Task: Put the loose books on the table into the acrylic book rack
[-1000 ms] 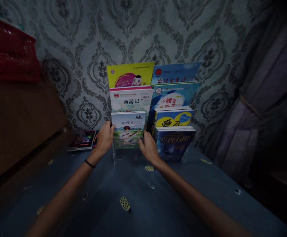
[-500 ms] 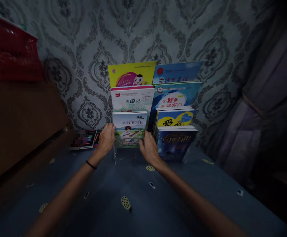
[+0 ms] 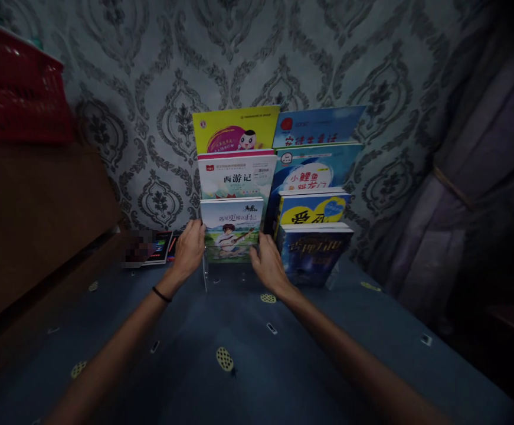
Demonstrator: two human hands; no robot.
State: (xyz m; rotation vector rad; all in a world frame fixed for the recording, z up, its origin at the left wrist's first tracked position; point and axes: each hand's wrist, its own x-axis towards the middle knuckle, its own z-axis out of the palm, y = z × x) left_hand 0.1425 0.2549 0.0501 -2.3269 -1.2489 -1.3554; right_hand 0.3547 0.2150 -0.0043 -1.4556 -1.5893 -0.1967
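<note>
Guitar-cover book (image 3: 231,231): front of left column, held from both sides

Left hand (image 3: 190,247) closed on the book's left edge, fingers partly hidden behind it. Right hand (image 3: 268,261) gripping the right edge near the lower corner, thumb toward the cover. Book upright, leaning slightly back, cover facing the camera. Black band (image 3: 161,294) on left wrist.

Clear stand (image 3: 205,277) under the books; its side panel shows just below the left hand. Whether the book's bottom is fully seated: can't tell.

Left column behind it, stepping up: white book (image 3: 234,170), then yellow book (image 3: 223,125) at the back.

Right column, front to back: dark blue book (image 3: 314,257), yellow-heart book (image 3: 312,208), teal book (image 3: 323,158), light blue book (image 3: 318,121). Right hand sits just beside the dark blue one.

Table (image 3: 190,336) has a dark blue pineapple-print surface. Flat books (image 3: 160,248) lie left of the left hand, partly blurred out. Further left: brown box (image 3: 39,230), red container (image 3: 22,94) above it. Tied curtain (image 3: 436,254) far right, patterned wall (image 3: 150,88) behind.
</note>
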